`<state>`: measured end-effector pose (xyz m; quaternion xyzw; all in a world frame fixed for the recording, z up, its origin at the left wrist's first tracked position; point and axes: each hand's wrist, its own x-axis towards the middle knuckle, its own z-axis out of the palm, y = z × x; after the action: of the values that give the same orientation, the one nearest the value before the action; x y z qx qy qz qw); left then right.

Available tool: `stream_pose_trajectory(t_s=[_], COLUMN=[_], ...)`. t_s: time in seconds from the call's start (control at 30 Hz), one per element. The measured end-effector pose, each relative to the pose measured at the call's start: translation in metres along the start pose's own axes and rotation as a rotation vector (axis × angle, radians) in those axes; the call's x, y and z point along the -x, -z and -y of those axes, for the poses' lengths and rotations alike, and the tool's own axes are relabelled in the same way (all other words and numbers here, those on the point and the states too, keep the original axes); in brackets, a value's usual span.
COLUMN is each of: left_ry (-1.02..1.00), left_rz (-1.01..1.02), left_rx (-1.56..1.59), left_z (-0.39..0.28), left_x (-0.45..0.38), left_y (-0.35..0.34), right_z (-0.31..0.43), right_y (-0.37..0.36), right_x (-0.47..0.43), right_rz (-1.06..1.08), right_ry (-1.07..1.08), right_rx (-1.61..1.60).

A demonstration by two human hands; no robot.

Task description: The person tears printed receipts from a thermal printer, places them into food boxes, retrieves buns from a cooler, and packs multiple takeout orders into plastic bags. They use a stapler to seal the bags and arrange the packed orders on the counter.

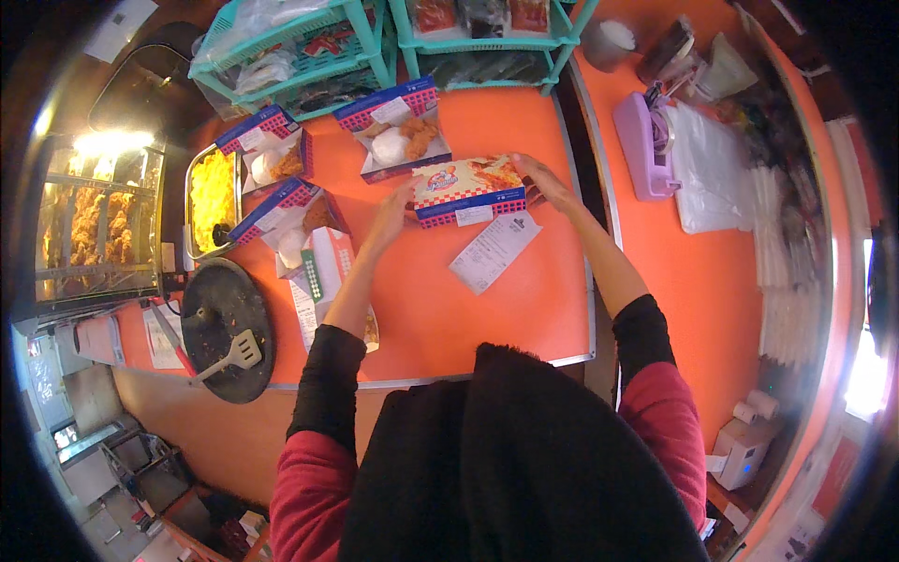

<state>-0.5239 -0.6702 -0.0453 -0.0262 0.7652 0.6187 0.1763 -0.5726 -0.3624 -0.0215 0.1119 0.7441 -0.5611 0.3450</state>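
A closed cardboard meal box (469, 188) with a printed lid and a blue front sits before me on the orange table. My left hand (392, 216) holds its left end, the fingers partly hidden behind it. At the right end my right hand (546, 184) grips the box, thumb along the top corner. A printed paper slip (495, 253) lies just in front of it. Behind and to the left stand open boxes with white rice mounds and fried chicken: one at the back (393, 140), one at far left (270, 163), and one nearer my left forearm (295, 223).
A red, green and white carton (326, 263) lies beside my left forearm. Further left are a round black board (218, 302) with a slotted turner (242, 351), a tray of yellow food (213, 197) and a lit chicken cabinet (95, 218). Teal racks (484, 43) stand behind; a purple tape dispenser (639, 151) is right.
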Motion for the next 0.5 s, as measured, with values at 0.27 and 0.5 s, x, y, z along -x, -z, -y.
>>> stream_pose_trajectory(t_s=[0.27,0.5], left_ry=[0.289,0.257], left_rz=[-0.177,-0.223], left_rx=[0.602,0.521], left_z=[0.002,0.03], left_x=[-0.011,-0.015], left_y=[-0.022,-0.037], right_z=[0.01,0.001], right_y=[-0.029,-0.032], right_x=[0.014,0.016], right_rz=[-0.093,-0.128], right_ry=[-0.021,-0.172], right_rx=[-0.299,-0.155])
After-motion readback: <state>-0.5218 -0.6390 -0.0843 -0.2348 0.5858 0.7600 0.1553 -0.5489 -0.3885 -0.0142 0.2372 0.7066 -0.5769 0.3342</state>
